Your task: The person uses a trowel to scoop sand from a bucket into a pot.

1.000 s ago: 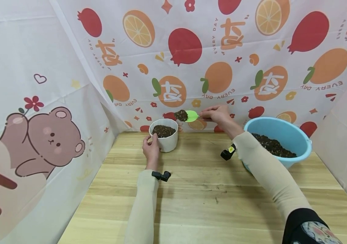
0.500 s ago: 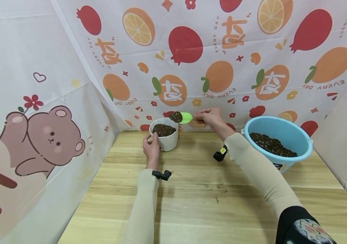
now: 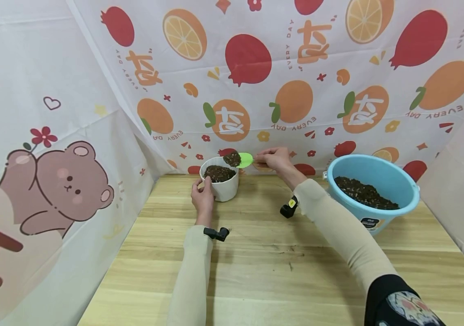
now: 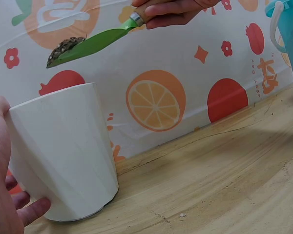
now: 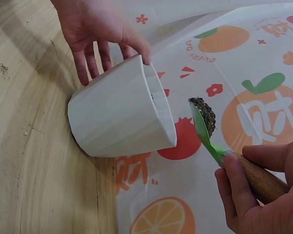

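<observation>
A white flower pot (image 3: 225,190) with dark soil (image 3: 219,174) inside stands upright near the back of the table. My left hand (image 3: 202,197) holds it from the left, thumb at the rim and fingers against the side. In the right hand (image 3: 274,159) is a small green trowel (image 3: 246,160), gripped by its wooden handle (image 5: 261,179). A heap of soil (image 4: 66,48) sits on the blade, which is about level above the pot's right rim in the left wrist view. From the right wrist, the pot's soil is hidden behind its wall.
To the right stands a light blue bucket (image 3: 387,219) partly filled with soil (image 3: 364,194). Behind the wooden table (image 3: 256,271) hangs a fruit-printed cloth (image 3: 252,104), close to the pot. Soil crumbs (image 3: 291,250) lie scattered mid-table.
The right hand has moved left, bringing the loaded trowel from right of the pot to over its right rim. The left hand and pot have stayed put.
</observation>
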Demonstrator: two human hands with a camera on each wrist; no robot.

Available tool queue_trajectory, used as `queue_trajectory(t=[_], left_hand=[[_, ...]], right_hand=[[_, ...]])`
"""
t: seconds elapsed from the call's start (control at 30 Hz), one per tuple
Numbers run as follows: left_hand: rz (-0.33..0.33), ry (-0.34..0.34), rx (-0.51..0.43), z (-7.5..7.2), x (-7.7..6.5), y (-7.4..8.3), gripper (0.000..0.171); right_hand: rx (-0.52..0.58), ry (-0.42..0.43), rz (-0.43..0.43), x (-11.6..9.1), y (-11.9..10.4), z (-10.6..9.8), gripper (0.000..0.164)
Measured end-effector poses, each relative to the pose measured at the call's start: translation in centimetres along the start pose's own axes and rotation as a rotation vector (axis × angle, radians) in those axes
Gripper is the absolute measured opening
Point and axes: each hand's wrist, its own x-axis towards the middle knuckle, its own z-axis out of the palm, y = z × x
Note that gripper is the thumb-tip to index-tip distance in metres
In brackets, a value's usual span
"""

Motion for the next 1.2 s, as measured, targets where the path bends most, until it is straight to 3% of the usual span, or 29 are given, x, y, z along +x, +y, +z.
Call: queue_trajectory(t=[0.53, 1.2], left_hand=[[0.003, 0.002, -0.022, -0.1, -0.1, -0.1, 0.047], [-0.003, -0.003, -0.003, -0.2, -0.2, 0.1, 0.048]], right_hand=[[0.003, 0.042, -0.003, 0.3, 0.9, 1.7, 0.015], [-0.101, 0.051, -0.004, -0.1, 1.0, 2.9, 0.014]])
